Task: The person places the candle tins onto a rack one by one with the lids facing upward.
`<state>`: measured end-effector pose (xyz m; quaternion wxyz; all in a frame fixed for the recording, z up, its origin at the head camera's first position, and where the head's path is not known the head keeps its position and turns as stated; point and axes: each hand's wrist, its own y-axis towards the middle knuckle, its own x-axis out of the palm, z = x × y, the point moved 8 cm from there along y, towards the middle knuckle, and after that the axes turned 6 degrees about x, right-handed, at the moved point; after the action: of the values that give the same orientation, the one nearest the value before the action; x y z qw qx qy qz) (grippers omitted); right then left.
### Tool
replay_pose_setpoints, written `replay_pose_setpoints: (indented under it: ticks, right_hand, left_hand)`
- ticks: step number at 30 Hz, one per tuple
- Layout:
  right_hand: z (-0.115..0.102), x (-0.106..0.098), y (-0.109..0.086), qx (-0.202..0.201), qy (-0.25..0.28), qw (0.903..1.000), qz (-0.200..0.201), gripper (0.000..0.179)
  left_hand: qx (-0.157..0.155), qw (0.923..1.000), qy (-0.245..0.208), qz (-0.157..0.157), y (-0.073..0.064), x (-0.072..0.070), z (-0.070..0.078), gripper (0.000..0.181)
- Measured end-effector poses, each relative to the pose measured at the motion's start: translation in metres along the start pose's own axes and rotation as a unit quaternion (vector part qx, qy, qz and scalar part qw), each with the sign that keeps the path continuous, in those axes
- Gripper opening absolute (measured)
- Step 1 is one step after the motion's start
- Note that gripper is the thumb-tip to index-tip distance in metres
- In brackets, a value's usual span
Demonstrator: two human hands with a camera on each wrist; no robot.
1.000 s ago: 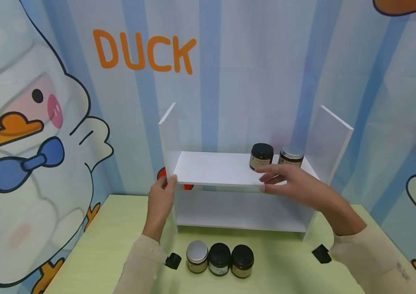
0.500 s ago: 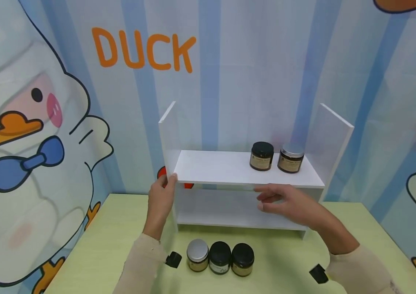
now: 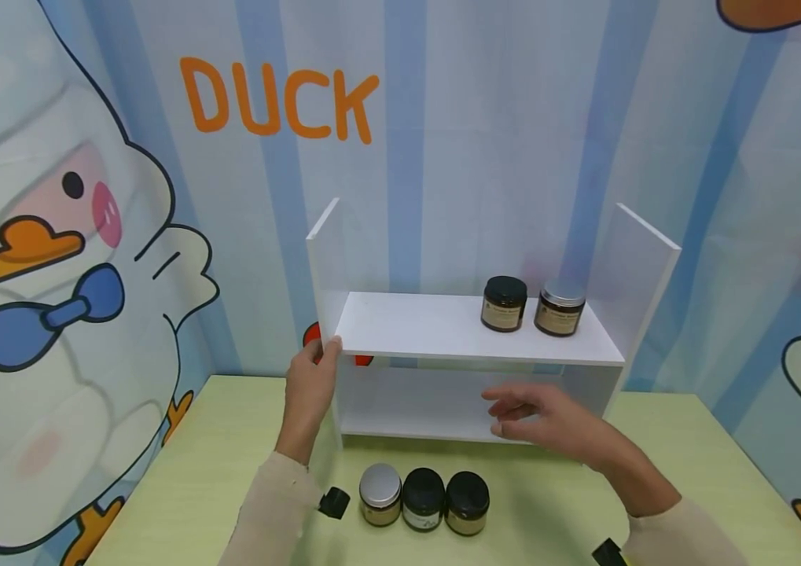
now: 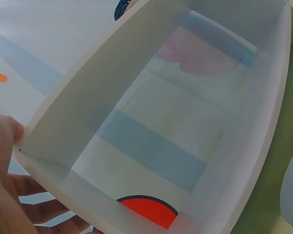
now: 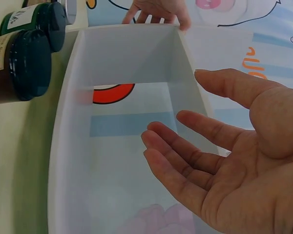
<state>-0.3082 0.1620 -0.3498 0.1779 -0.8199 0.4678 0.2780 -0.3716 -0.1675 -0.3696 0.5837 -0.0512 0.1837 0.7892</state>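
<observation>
Holding white shelf with left grip, right grip before it

Both arms wear long, plain sleeves of a pale cream fabric; the left sleeve ends in a cuff with a slightly uneven edge, and the right sleeve matches it in colour. Beyond the cuffs, the left hand and right hand are bare. A small black block shows at each wrist: the left block is squarish with flat faces, the right block is cut by the near edge, where a yellow sliver possibly shows, too small to be sure. The right hand's fingers have rounded tips and creased joints.
</observation>
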Motion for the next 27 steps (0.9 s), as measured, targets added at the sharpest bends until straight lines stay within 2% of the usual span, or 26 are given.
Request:
replay_pose_setpoints:
  ticks: [12,20,27]
  right_hand:
    - [0.019,0.025,0.002,0.004,0.017,0.9997,-0.018,0.050]
    - [0.032,0.039,0.001,0.034,0.062,0.9964,-0.046,0.050]
    - [0.038,0.049,0.001,0.046,0.072,0.9952,-0.047,0.045]
  left_hand:
    - [-0.002,1.0000,-0.001,-0.004,0.000,0.000,0.001,0.062]
    - [-0.001,1.0000,0.000,0.001,-0.001,-0.001,0.001,0.059]
    - [0.005,1.0000,0.007,0.004,-0.001,-0.001,0.002,0.057]
